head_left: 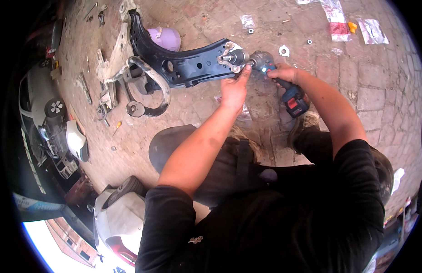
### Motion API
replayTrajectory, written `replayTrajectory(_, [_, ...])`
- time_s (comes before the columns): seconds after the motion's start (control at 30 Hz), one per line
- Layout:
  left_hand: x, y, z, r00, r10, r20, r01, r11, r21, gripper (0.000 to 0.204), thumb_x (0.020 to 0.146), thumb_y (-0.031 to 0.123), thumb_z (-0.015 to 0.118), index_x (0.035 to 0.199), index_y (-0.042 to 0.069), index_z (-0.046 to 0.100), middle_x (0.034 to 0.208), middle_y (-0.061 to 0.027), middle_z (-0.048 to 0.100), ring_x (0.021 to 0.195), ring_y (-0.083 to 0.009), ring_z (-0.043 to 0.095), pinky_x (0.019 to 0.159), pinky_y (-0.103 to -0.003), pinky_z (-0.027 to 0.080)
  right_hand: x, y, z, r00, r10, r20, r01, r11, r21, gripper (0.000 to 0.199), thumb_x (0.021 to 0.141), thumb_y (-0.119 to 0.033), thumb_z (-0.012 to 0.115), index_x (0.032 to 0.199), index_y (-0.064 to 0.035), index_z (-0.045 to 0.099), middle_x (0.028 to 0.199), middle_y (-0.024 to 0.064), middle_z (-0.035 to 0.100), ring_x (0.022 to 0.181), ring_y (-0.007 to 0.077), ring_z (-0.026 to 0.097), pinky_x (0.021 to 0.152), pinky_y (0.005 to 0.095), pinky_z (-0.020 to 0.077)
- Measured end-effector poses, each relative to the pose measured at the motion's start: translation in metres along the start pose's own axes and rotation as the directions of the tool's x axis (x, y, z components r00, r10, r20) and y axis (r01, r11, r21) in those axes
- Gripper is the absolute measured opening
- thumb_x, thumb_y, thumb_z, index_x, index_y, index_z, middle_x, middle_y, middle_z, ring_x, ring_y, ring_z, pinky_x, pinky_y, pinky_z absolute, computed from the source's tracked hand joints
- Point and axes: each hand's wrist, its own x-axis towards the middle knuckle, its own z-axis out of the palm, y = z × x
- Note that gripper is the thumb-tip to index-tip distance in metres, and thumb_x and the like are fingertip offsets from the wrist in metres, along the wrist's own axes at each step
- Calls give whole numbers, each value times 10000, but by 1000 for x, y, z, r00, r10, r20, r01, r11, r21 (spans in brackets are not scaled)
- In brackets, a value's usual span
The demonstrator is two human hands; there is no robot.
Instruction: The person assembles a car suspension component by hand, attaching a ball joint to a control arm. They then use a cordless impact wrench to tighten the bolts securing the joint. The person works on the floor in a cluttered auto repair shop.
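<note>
A black stamped car control arm (192, 69) lies across a worn metal subframe (122, 43), its ball joint (238, 56) at the right end. My left hand (233, 91) is closed on the lower edge of that end, thumb up beside the ball joint; its other fingers are partly hidden beneath. In my right hand (287, 74) is a cordless impact wrench (261, 61), held by the grip. The wrench's nose points left at the ball joint end and its small light is lit. Whether the socket sits on a fastener cannot be made out.
Behind the control arm stands a purple rounded container (167, 39). A washer-like plate (283, 51), small nuts (309, 42) and plastic bags (374, 32) lie on the paving. A screwdriver (117, 127) and a white car part (76, 141) lie left, near a parked car (40, 98).
</note>
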Motion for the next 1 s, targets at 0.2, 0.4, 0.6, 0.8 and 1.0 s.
replayTrajectory(0.2, [0,0,2,1000,7,-8,-7,1000,7,178,878,200,712,984,78,637,903,12,628,788,-99,545,690,-282,460,-6,-6,-1,1000,8,28,-7,999,-35,354,718,-342,788,867,-70,618,688,10,577,540,110,545,476,266,439])
replayTrajectory(0.4, [2,-2,0,1000,23,4,-24,999,40,172,884,190,703,998,80,636,912,7,629,796,-104,551,690,-283,472,-5,-5,-1,1000,1,2,-1,999,-44,344,720,-340,769,868,-64,627,697,18,577,554,119,552,485,274,435])
replayTrajectory(0.6, [1,-1,1,1000,-17,-3,17,1000,19,195,886,173,699,1037,78,620,949,-2,632,812,-110,564,700,-285,478,9,8,-5,999,-19,-35,17,999,-51,344,704,-373,752,833,-77,633,696,41,575,570,150,555,506,313,453])
replayTrajectory(0.8, [3,-5,0,1000,11,10,-12,1000,22,205,885,174,700,1041,68,620,967,-17,638,854,-116,585,699,-289,487,1,1,-2,999,-6,-32,5,999,-32,327,727,-299,763,895,-51,631,700,31,584,566,132,557,510,278,449])
replayTrajectory(1.0, [4,-4,2,999,-25,-23,26,998,50,219,889,181,696,1048,43,636,976,-37,651,874,-128,602,692,-294,501,-6,-3,-1,996,-62,-58,59,997,-50,346,720,-326,770,900,-58,646,701,34,592,584,140,560,527,290,458])
